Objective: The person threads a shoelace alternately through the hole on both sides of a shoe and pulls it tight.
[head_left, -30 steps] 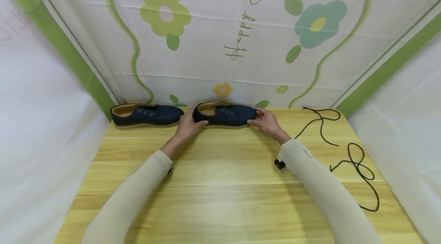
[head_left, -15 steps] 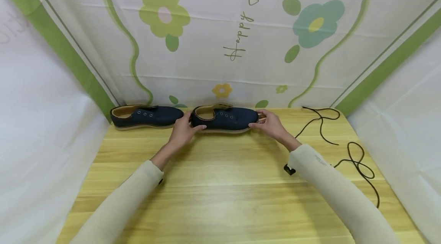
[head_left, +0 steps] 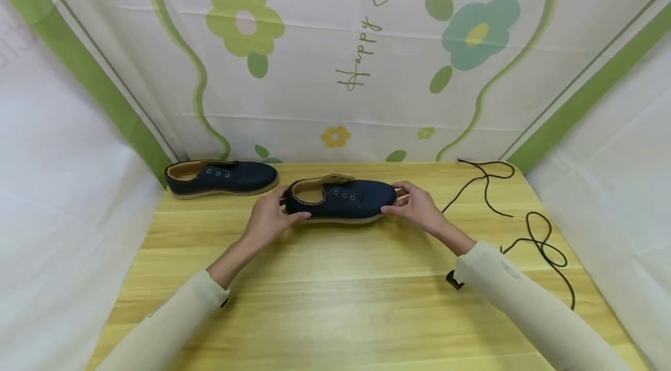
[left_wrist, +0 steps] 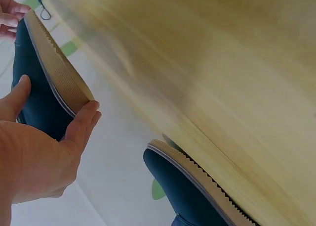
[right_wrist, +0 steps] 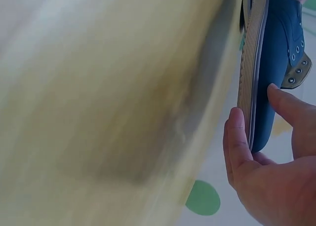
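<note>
A dark blue lace-up shoe with a tan sole and no lace in its eyelets is held between both hands, toe to the right. My left hand grips its heel, thumb on the near side. At the toe, my right hand pinches it between thumb and fingers. In the right wrist view the ribbed sole edge of the shoe shows above the fingers, with the eyelet flap standing out. The left wrist view shows the heel of the shoe between thumb and fingers, raised off the wooden table.
A matching shoe stands at the back left of the wooden table, against the flowered cloth wall. Two black shoelaces lie loose on the right: one lace at the back, the other lace nearer. White cloth encloses both sides.
Both hands have lifted the shoe from beside the back wall and brought it nearer to me. A gap has opened between it and the other shoe, which stays put.
</note>
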{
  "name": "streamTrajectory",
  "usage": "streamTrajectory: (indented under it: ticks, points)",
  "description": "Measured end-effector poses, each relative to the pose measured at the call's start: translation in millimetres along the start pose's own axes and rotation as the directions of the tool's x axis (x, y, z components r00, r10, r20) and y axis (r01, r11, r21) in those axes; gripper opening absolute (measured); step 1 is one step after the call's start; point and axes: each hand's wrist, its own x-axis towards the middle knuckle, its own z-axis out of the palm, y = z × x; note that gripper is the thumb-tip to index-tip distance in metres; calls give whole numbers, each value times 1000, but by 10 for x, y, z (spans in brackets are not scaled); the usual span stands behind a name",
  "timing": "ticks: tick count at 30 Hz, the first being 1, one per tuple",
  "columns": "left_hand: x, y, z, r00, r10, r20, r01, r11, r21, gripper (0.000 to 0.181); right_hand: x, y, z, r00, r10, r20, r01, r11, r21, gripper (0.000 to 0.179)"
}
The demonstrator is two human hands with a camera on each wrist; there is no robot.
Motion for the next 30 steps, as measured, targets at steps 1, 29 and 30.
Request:
streamTrajectory:
  ticks: [1, 29, 30]
  points:
    - [-35, 7, -4, 1000, -1, 4, 1, 1000, 2, 85, -38, 5, 13, 1000, -1, 1, 1, 1000, -3, 73]
    - [-767, -97, 123, 997, -47, 55, 42, 995, 96, 87, -724, 80, 456, 998, -56, 1, 56, 998, -23, 70]
    - [-774, -98, 126, 998, -44, 55, 39, 995, 93, 88, -729, 79, 456, 998, -56, 1, 56, 998, -26, 70]
